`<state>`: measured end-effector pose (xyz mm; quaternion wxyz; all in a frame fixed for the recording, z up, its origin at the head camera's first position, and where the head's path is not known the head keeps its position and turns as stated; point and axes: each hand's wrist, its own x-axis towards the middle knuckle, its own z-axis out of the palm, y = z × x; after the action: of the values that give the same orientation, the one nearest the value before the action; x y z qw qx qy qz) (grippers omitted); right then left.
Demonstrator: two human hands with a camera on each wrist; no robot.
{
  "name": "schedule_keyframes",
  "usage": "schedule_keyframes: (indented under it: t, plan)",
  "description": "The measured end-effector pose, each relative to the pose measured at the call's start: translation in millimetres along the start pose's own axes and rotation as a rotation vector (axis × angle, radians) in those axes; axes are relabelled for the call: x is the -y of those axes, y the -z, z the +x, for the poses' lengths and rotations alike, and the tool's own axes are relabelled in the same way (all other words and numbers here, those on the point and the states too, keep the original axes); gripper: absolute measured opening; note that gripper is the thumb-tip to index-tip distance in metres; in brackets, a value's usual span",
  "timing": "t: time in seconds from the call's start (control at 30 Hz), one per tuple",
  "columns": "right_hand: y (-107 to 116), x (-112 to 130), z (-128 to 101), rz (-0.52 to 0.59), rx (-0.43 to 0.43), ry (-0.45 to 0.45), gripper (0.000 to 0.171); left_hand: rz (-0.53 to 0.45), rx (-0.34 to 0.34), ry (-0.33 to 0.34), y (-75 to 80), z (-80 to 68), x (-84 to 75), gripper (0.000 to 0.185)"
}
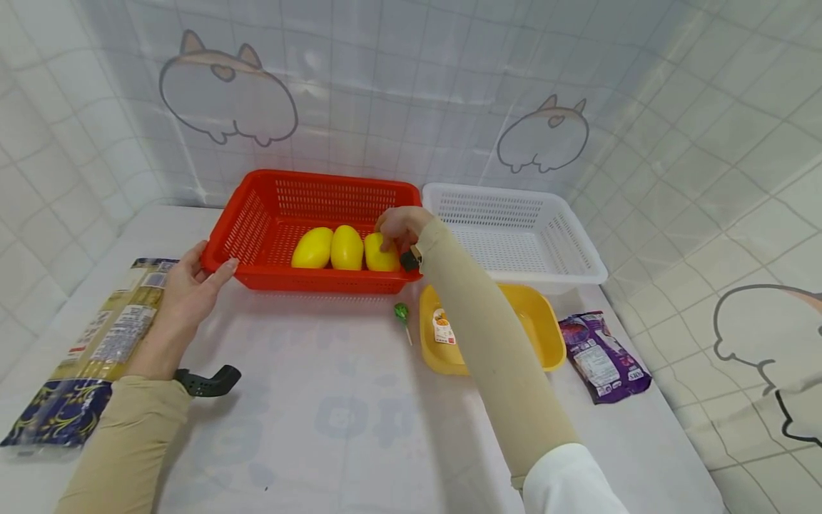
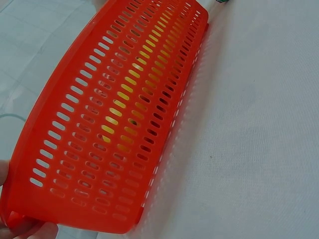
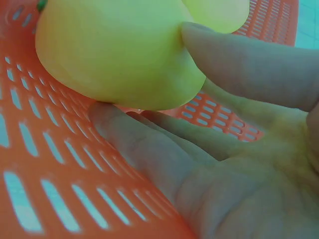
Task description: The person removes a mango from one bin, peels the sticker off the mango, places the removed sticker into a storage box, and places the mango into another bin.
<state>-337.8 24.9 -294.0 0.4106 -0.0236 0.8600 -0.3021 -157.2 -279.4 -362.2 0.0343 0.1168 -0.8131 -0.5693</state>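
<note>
A red slotted basket (image 1: 321, 280) holds three smooth yellow mango-like fruits, a left one (image 1: 312, 248), a middle one (image 1: 347, 248) and a right one (image 1: 382, 254). My left hand (image 1: 193, 289) grips the basket's front left corner; in the left wrist view its fingertips (image 2: 45, 231) show at the rim. Inside the basket's right end, my right hand (image 1: 403, 223) holds the right fruit. The right wrist view shows the thumb (image 3: 239, 64) against one side of this fruit (image 3: 119, 55) and fingertips at its lower end, beside the slotted wall.
A white basket (image 1: 587, 265) adjoins the red one on the right. Before it stand a yellow tray (image 1: 443, 363), partly behind my right forearm, and a purple packet (image 1: 605, 357). A green lollipop (image 1: 401, 311) lies left of the tray. Long pasta packs (image 1: 118, 335) lie far left.
</note>
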Motion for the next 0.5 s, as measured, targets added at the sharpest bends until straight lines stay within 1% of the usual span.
schedule_keyframes:
  t: [0.1,0.17,0.37,0.5]
  plan:
    - [-0.2,0.4,-1.6,0.007,-0.008,-0.007,0.062,-0.001,-0.001,-0.003,0.0,0.0,0.3,0.087]
    - [0.0,1.2,-2.3,-0.009,-0.008,-0.008,0.063,0.000,0.000,-0.004,-0.1,0.0,0.3,0.087]
    - [0.4,2.7,-3.8,-0.112,0.001,0.024,0.063,-0.002,0.000,-0.008,0.2,0.0,0.5,0.087]
    - [0.7,2.5,-4.1,-0.128,0.006,0.047,0.061,0.004,-0.003,0.000,0.3,-0.3,-1.0,0.087]
